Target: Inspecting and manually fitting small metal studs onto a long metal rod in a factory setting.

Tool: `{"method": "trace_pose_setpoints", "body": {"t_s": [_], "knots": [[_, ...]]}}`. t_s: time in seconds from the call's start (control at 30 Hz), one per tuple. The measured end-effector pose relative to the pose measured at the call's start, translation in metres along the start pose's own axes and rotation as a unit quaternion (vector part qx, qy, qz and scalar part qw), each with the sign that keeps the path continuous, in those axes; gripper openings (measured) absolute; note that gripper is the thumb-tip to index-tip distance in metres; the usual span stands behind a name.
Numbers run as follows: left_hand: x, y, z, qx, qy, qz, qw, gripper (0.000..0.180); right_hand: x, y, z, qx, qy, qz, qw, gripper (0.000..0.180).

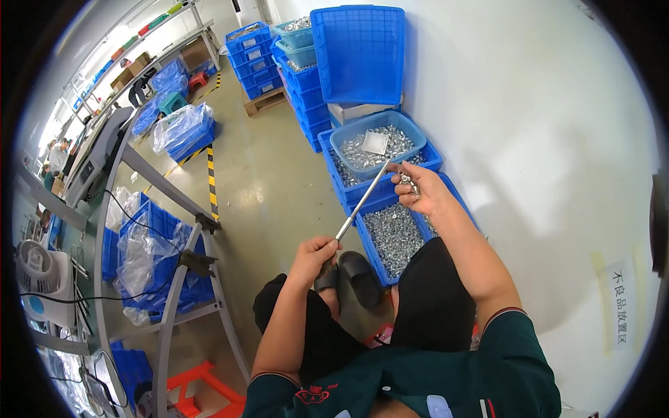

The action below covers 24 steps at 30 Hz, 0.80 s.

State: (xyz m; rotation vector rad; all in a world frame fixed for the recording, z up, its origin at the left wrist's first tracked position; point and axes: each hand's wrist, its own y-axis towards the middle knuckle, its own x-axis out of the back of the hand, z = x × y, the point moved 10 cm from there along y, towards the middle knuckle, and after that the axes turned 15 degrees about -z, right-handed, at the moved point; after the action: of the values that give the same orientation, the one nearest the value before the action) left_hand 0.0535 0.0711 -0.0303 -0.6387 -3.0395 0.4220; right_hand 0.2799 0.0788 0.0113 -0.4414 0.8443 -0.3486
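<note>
My left hand (313, 260) is closed around the lower end of a slim silver metal rod (362, 202), which slants up and to the right. My right hand (426, 195) is at the rod's far tip, its thumb and forefinger close to it. Several small shiny metal fittings (408, 183) sit in the curled fingers of that hand. Beneath it a blue crate (377, 269) holds many similar small silver parts. Just beyond, a light-blue basin (339, 144) of metal parts, with a pale square label on top, rests on another blue crate (437, 159).
Stacked blue crates (300, 89) and an upright blue crate (359, 56) stand ahead along the white wall (529, 90). At left is a grey-framed workbench (164, 184) with a white fan (45, 268). Plastic-wrapped blue crates (157, 240) sit under it. Black-and-yellow tape (212, 174) marks the floor.
</note>
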Motion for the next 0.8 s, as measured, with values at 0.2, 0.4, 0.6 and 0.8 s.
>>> {"method": "trace_pose_setpoints", "body": {"t_s": [0.2, 0.4, 0.6, 0.8], "knots": [[-0.003, -0.001, -0.003, -0.011, 0.015, 0.008, 1.000, 0.022, 0.012, 0.008, 0.003, 0.005, 0.007, -0.027, 1.000, 0.019], [-0.001, -0.004, 0.003, 0.024, 0.031, 0.003, 0.999, 0.020, 0.007, 0.005, 0.006, 0.018, 0.013, -0.006, 1.000, 0.010], [-0.004, -0.005, -0.002, -0.002, 0.036, 0.015, 0.999, 0.020, -0.003, -0.002, 0.008, 0.024, -0.009, 0.022, 0.999, 0.010], [-0.006, -0.003, -0.004, -0.032, 0.052, 0.005, 0.998, 0.023, 0.002, -0.007, 0.025, 0.156, -0.176, -0.037, 0.971, 0.010]]}}
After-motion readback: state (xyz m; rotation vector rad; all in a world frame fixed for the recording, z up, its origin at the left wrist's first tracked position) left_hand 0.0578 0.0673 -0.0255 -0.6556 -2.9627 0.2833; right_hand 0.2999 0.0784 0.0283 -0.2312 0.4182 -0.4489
